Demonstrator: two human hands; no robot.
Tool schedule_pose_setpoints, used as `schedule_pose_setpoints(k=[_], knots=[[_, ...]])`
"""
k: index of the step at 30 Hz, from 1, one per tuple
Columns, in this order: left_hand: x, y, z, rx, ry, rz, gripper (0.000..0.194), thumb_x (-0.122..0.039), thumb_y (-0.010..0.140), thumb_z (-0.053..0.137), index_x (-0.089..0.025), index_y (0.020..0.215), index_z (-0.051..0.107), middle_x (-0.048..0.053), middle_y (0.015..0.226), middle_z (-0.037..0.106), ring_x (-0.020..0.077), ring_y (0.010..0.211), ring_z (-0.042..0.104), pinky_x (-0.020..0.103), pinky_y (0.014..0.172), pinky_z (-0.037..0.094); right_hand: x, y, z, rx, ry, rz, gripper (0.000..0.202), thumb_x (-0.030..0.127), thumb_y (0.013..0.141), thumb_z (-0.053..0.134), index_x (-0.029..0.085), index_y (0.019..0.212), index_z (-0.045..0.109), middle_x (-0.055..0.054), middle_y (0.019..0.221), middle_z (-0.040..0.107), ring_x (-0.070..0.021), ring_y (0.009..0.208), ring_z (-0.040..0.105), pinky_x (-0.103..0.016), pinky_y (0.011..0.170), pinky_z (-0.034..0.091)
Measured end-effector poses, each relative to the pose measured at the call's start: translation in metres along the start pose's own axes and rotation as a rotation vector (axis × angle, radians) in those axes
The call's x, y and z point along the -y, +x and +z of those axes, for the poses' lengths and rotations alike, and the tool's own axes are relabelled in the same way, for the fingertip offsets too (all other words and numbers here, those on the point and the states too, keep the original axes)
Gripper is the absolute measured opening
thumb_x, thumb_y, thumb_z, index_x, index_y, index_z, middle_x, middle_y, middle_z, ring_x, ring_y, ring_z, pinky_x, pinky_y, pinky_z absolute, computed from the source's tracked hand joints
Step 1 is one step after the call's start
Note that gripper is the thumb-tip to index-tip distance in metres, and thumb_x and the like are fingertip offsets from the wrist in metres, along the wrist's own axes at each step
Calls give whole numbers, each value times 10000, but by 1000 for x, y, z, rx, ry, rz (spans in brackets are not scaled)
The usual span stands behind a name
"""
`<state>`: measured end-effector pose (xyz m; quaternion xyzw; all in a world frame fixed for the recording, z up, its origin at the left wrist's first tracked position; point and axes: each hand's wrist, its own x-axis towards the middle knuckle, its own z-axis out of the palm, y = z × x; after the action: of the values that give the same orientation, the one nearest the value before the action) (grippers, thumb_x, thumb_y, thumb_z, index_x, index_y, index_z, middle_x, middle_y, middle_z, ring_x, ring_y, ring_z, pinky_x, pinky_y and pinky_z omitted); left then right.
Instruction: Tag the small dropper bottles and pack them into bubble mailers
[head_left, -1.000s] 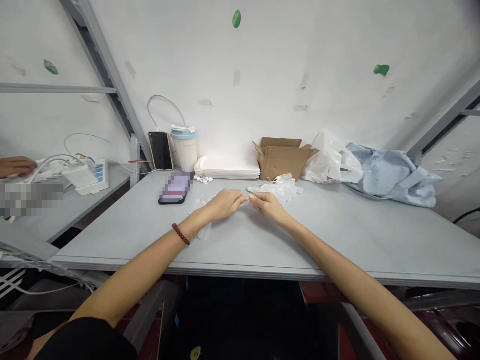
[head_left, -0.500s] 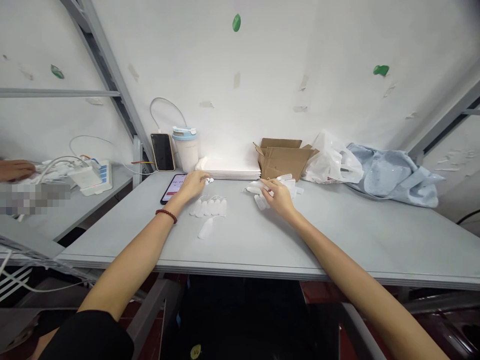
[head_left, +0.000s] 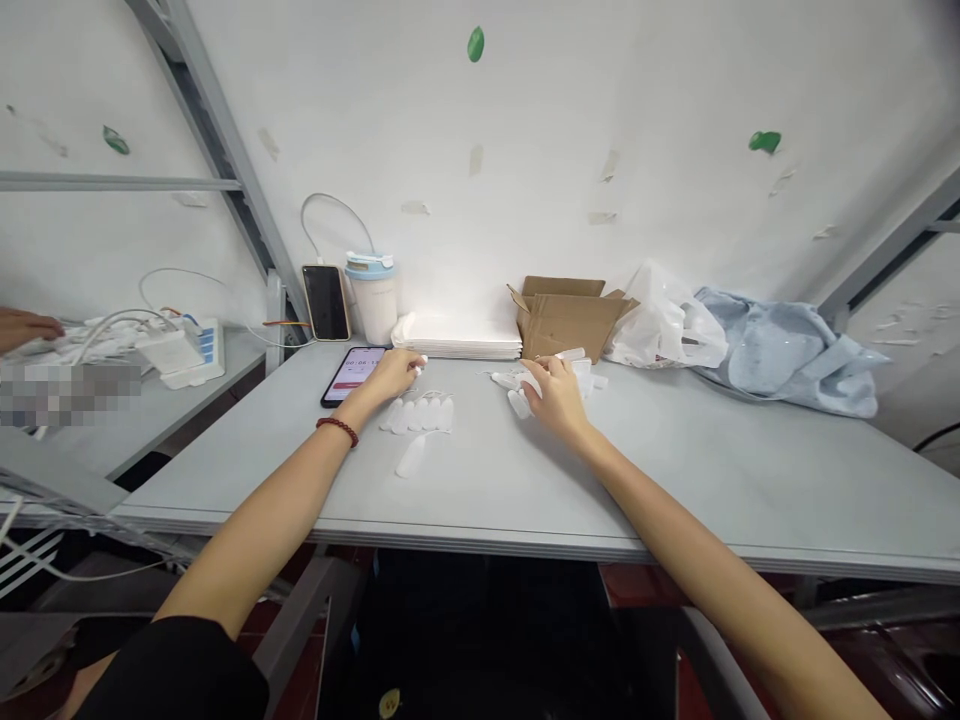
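My left hand (head_left: 397, 375), with a red bead bracelet at the wrist, has its fingertips closed on a small white piece (head_left: 421, 363) beside the phone. My right hand (head_left: 553, 393) is spread over a loose pile of white translucent tags (head_left: 584, 374); its thumb and fingers are apart, touching the pile. Between the hands, nearer my left one, lies a row of several white tags (head_left: 420, 415) with thin strings. One single tag (head_left: 410, 456) lies tilted just in front of that row.
Along the wall stand a phone (head_left: 326, 302), a blue-lidded cup (head_left: 373, 300), a white stack (head_left: 457, 338), an open cardboard box (head_left: 566, 320), a plastic bag (head_left: 664, 320) and blue cloth (head_left: 787, 345). Another phone (head_left: 352, 376) lies flat. At far left, another person's hand (head_left: 26, 328) is near cables.
My left hand has moved slightly right, its fingers closer round the small white piece. The fingers of my right hand have lifted and spread over the pile.
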<state>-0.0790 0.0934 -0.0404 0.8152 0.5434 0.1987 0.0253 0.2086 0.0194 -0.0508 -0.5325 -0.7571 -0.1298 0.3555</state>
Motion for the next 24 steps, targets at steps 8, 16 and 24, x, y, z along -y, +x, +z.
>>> schedule_pose_setpoints(k=[8,16,24], knots=[[-28,-2,-8,-101,-102,-60,335,-184,739,495,-101,1014,669,99,932,716,211,831,650,301,811,491,58,-19,-18,324,483,-363,316,205,908,420,175,1216,482,-64,878,619,-171,798,573,-332,766,476],[-53,-10,-12,-219,-264,7,216,-204,748,512,-123,899,645,69,827,687,185,751,622,300,737,500,111,-18,-15,730,361,-445,504,486,922,391,209,1343,411,-87,911,605,-176,686,577,-305,654,441],[-55,-10,-10,-266,-304,-15,178,-195,749,528,-123,873,633,66,818,679,178,733,618,303,733,494,118,-16,-16,764,285,-460,408,483,921,403,168,1110,582,-86,869,634,-167,685,578,-272,628,392]])
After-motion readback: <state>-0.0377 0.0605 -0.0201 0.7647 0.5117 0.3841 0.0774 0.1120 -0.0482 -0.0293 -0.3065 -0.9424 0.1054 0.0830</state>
